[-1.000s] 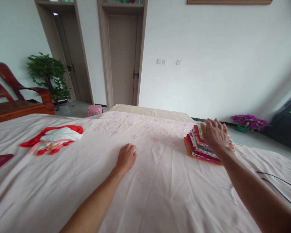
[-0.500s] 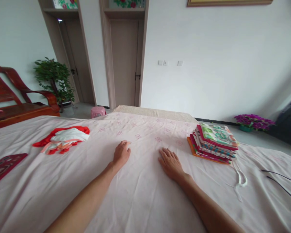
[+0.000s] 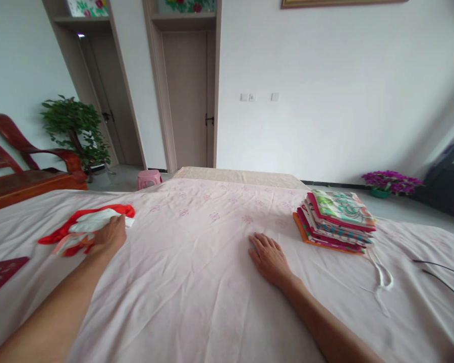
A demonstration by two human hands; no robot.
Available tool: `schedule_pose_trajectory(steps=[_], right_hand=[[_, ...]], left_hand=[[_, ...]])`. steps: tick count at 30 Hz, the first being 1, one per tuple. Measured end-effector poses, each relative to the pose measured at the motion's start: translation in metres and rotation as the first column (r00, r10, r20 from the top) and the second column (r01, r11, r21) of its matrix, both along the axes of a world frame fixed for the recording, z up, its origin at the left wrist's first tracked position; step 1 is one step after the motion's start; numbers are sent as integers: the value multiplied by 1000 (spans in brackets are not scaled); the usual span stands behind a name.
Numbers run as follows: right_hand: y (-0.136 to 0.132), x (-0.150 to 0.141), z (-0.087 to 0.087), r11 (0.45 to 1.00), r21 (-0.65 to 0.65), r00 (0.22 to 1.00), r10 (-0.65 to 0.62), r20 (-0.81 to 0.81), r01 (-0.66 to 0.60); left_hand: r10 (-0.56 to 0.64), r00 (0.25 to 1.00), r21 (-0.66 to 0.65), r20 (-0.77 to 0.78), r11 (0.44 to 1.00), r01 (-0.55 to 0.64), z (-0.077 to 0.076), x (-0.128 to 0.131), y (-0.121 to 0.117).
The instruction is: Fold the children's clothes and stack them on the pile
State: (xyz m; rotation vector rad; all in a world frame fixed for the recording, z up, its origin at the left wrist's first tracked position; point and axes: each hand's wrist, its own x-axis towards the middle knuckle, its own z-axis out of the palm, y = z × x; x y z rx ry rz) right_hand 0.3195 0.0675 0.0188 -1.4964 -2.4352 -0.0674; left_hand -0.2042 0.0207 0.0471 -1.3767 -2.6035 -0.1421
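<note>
My left hand [image 3: 112, 235] is at the crumpled red and white cloth [image 3: 93, 221] on the left, its fingers curled down on the right part of the cloth. The fingertips are partly hidden behind the hand. Flat on the pale pink flowered sheet [image 3: 196, 262] lies my right hand [image 3: 268, 256], fingers stretched out and holding nothing. To the right of that hand stands a stack of folded patterned cloths [image 3: 336, 222], with white strings [image 3: 382, 272] trailing from it onto the sheet.
A dark red patterned item [image 3: 3, 272] lies at the left edge. Thin black cords [image 3: 442, 269] stick in from the right. Beyond the covered surface are a wooden bench [image 3: 34, 166], a pink stool [image 3: 149, 179], a potted plant [image 3: 75, 126] and purple flowers [image 3: 391, 181].
My left hand has moved left from the middle of the sheet to the red and white cloth, and its fingers have closed there. My right hand stays in place. The view has shifted slightly.
</note>
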Motion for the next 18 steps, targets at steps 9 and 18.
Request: schedule_pose_trajectory(steps=[9,18], right_hand=[[-2,0,2,1000,-16,1000,-8,-18,8],[-4,1,7,998,-60,999,-6,-32,5]], left_hand=[[50,997,128,66,990,-58,9,3,7],[-627,636,696,449,692,191,49,173,1]])
